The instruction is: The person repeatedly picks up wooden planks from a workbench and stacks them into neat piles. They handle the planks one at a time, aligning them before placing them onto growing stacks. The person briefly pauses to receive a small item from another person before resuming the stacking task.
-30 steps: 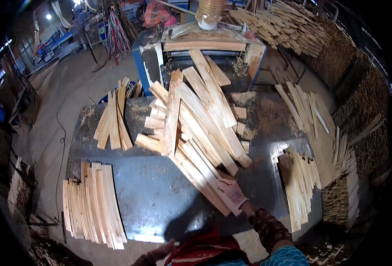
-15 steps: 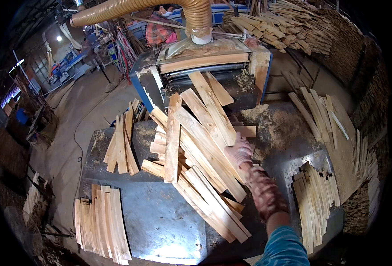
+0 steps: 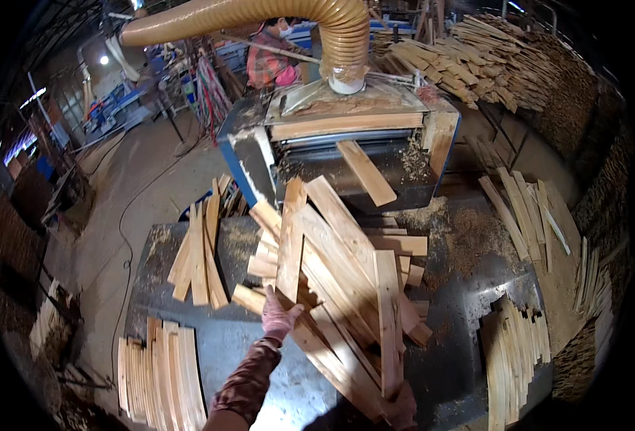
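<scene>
My left hand (image 3: 279, 317), in a pinkish glove, reaches the lower end of a wooden board (image 3: 290, 241) on top of the heap. Thumb and fingers are spread apart there. In shadow at the lower edge, my right hand (image 3: 402, 408) is closed round the near end of another board (image 3: 388, 316), which lies over the heap's right side. Its fingers are only partly visible. Between and under these, a loose pile of pale planks (image 3: 339, 280) slants across the dark metal table (image 3: 238, 359).
Ahead stands a planer-like machine (image 3: 346, 129) with a board (image 3: 367, 172) on its bed and a ribbed yellow hose (image 3: 245, 20) above. Stacked strips lie at left (image 3: 160, 373) and right (image 3: 515, 359). A co-worker (image 3: 270, 57) is behind the machine.
My right hand has drawn back toward me with a board. My left hand has come into view by the top board. The view has shifted, showing the machine lower.
</scene>
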`<state>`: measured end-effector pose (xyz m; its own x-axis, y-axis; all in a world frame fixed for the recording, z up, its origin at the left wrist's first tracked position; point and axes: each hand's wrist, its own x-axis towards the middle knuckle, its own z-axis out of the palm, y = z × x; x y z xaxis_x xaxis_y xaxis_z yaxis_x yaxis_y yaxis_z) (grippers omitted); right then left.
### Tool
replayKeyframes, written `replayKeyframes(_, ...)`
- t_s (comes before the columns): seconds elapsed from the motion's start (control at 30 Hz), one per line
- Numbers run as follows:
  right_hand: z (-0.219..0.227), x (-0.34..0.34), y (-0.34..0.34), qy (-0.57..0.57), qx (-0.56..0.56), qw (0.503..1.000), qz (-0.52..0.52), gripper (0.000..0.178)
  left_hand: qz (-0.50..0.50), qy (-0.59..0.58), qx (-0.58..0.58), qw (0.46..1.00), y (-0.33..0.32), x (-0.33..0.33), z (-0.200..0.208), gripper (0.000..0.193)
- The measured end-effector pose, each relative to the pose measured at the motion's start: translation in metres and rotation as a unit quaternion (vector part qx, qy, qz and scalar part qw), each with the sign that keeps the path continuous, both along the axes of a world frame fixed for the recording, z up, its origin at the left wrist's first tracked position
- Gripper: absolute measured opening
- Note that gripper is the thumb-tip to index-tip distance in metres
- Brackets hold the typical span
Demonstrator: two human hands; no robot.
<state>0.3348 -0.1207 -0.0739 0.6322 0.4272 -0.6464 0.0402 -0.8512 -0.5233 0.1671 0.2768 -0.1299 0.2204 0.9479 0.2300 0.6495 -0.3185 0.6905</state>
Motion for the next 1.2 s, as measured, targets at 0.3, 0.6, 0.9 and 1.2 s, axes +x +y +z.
replayKeyframes(0.3,-0.019,0.002,0.001,-0.231,0.119,0.965,0.039,0.079,-0.003,-0.31,-0.084,0.947,0.028,-0.059,-0.022,0.103)
replayKeyframes(0.6,0.016,-0.021,0.073,-0.174,0.237,0.949,0.111,0.086,0.089,0.021,0.169,0.981,0.147,-0.147,0.121,0.096)
replayKeyframes(0.9,0.044,-0.017,0.135,-0.25,0.386,0.781,0.423,0.057,-0.166,-0.464,-0.531,0.69,-0.126,-0.026,0.082,0.059)
replayKeyframes(1.2,-0.005,0.161,0.144,-0.268,0.021,0.928,0.257,0.066,-0.146,-0.506,-0.586,0.615,-0.154,-0.047,0.122,0.058)
